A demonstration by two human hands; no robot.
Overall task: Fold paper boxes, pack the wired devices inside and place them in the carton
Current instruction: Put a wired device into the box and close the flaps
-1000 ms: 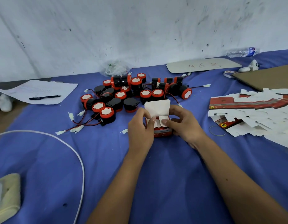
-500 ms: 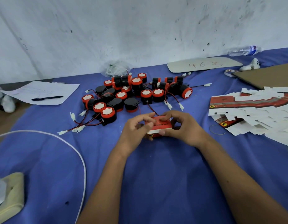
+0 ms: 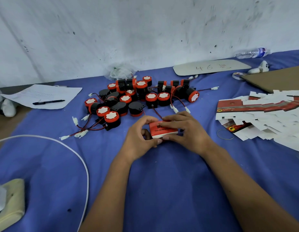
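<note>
- Both my hands are on the red paper box [image 3: 163,130], held just above the blue cloth [image 3: 162,190], centre of view.
- My left hand [image 3: 138,139] grips the box's left end: thumb curled at the near side, fingers arched over the far top edge.
- My right hand [image 3: 185,131] grips the right end: fingers laid across the red top face, thumb under the near white edge.
- Box looks closed; red top with black print, white strip along the near side. Can't tell how the end flaps sit, my fingers cover them.
- The pile of wired devices [image 3: 137,97] lies just beyond the box: black bodies, red rims, white caps, red/black leads with white plugs trailing left and right.
- The stack of flat box blanks [image 3: 262,114] sits to my right, fanned out, well apart from the box. A rubber band [image 3: 225,134] lies beside it.
- A brown cardboard sheet [image 3: 276,79] is at far right; can't tell if it's the carton.
- Far left: a paper sheet [image 3: 45,95] with a black pen [image 3: 48,102] on it.
- A white cable [image 3: 75,153] curves across the cloth at near left.
- By the wall: a white board [image 3: 210,66] with handwriting, a plastic bottle [image 3: 252,53] on its side.
</note>
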